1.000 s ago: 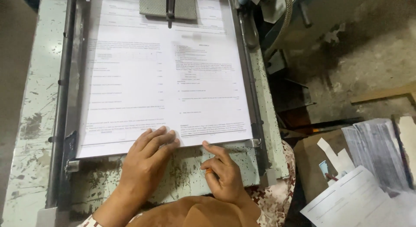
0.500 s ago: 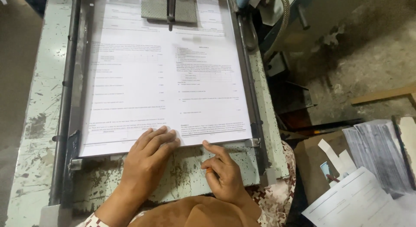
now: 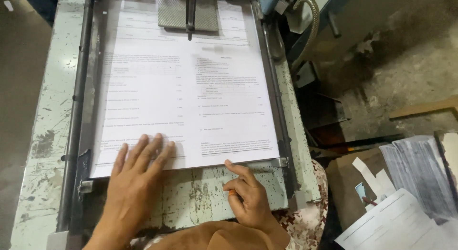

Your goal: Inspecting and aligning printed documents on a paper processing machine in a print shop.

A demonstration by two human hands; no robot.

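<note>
Paper stack: a white, rectangular stack of printed sheets (image 3: 183, 97) lies flat on the machine bed, its near edge just short of the bed's near end and its far end under the clamp.
Change: against the views half a second and one second back, the stack and both hands sit in the same places; no shift is visible. Judged from this, the stack is being held steady against its guides, not moved.
Left hand: the left hand (image 3: 136, 176) is open and flat, fingers spread on the near-left corner of the stack, pressing down and gripping nothing.
Right hand: the right hand (image 3: 248, 192) is loosely curled, index finger extended to touch the stack's near edge right of centre; it holds nothing.
Clamp: a grey, ribbed metal plate with a dark centre bar (image 3: 188, 11) rests on the far end of the stack.
Side guides: dark steel rails (image 3: 274, 106) run along both long sides.
Bed: pale green painted metal (image 3: 47, 111), chipped and scratched.
Surroundings: loose printed sheets and a brown carton (image 3: 405, 202) lie on the grimy floor, near right.
</note>
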